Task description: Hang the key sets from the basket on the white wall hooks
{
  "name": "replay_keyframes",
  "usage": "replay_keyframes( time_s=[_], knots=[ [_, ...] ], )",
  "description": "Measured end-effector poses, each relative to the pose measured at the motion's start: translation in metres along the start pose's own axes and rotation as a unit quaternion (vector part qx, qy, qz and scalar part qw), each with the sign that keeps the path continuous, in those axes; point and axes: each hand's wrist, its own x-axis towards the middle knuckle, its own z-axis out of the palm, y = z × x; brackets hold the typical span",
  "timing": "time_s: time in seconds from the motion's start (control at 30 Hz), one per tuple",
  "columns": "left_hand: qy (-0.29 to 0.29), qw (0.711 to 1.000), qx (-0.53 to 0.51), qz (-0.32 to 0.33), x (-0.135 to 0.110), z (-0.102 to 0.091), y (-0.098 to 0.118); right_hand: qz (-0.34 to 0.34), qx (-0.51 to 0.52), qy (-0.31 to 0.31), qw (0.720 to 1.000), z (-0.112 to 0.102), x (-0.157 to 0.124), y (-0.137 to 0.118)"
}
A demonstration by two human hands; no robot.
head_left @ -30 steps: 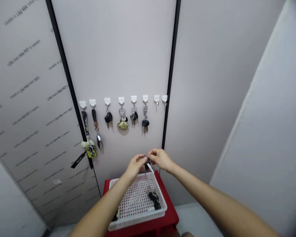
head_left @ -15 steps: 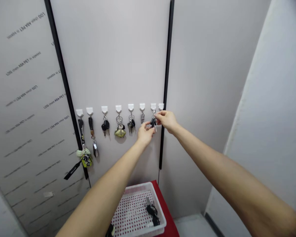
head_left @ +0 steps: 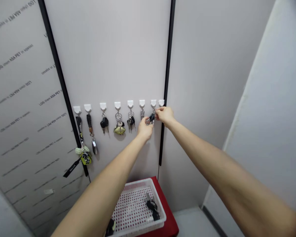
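A small bunch of black-headed keys (head_left: 152,117) is held just below the second white hook (head_left: 153,103) from the right. My left hand (head_left: 145,129) pinches it from the lower left, fingers closed. From the right, my right hand (head_left: 165,115) has its fingertips closed at the top of the bunch, by its ring. Whether the ring sits on the hook cannot be made out. Close to my left hand hangs a metal key holder (head_left: 142,114), partly hidden by the fingers. The rightmost hook (head_left: 161,103) is just above my right hand.
Further left on the row hang black keys (head_left: 104,123), a gold-tagged bunch (head_left: 119,129), a brown-and-black strap (head_left: 89,123) and a yellow-green charm (head_left: 86,158). Below, a white perforated basket (head_left: 160,224) with more keys (head_left: 151,205) stands on a red surface (head_left: 171,220).
The keys have tilted, their heads swinging a little up and left in my fingers. Both hands stay at the same hook, and the view has shifted slightly.
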Motion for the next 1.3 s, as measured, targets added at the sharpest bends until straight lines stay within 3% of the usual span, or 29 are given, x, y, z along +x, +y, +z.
replay_keyframes(
  time_s=[0.2,0.33,0.4,0.43,0.5,0.57,0.6,0.7,0.8,0.93,1.17,1.23,1.3],
  knots=[
    [-0.015,0.999,0.006,-0.029,-0.011,-0.003,-0.011,-0.057,-0.059,0.014,0.997,-0.002,0.0,0.008],
    [-0.043,0.998,0.002,-0.042,-0.027,-0.011,-0.026,-0.122,-0.133,0.055,0.982,-0.008,-0.026,0.023],
    [-0.059,0.997,0.004,-0.057,-0.037,-0.018,-0.039,-0.155,-0.18,-0.002,0.971,-0.006,-0.057,0.041],
    [-0.064,0.995,0.008,-0.07,-0.043,-0.021,-0.047,-0.17,-0.207,-0.07,0.961,-0.004,-0.076,0.053],
    [-0.066,0.992,0.021,-0.105,-0.056,-0.028,-0.065,-0.2,-0.269,-0.267,0.903,0.003,-0.119,0.081],
    [-0.066,0.986,0.037,-0.15,-0.072,-0.036,-0.083,-0.235,-0.307,-0.456,0.802,0.01,-0.159,0.109],
    [-0.065,0.982,0.044,-0.172,-0.08,-0.039,-0.092,-0.243,-0.331,-0.5,0.763,0.013,-0.175,0.122],
    [-0.065,0.97,0.062,-0.226,-0.103,-0.051,-0.118,-0.27,-0.392,-0.551,0.685,0.019,-0.202,0.147],
    [-0.068,0.961,0.08,-0.257,-0.121,-0.062,-0.139,-0.296,-0.434,-0.557,0.643,0.021,-0.207,0.156],
    [-0.065,0.952,0.093,-0.284,-0.136,-0.069,-0.155,-0.317,-0.449,-0.553,0.627,0.024,-0.208,0.157],
    [-0.086,0.943,0.083,-0.311,-0.15,-0.069,-0.169,-0.352,-0.369,-0.571,0.643,0.027,-0.214,0.161],
    [-0.089,0.939,0.076,-0.322,-0.153,-0.071,-0.169,-0.331,-0.352,-0.575,0.661,0.028,-0.212,0.162],
    [-0.091,0.938,0.061,-0.328,-0.156,-0.072,-0.166,-0.292,-0.325,-0.565,0.7,0.029,-0.208,0.162]
  ],
)
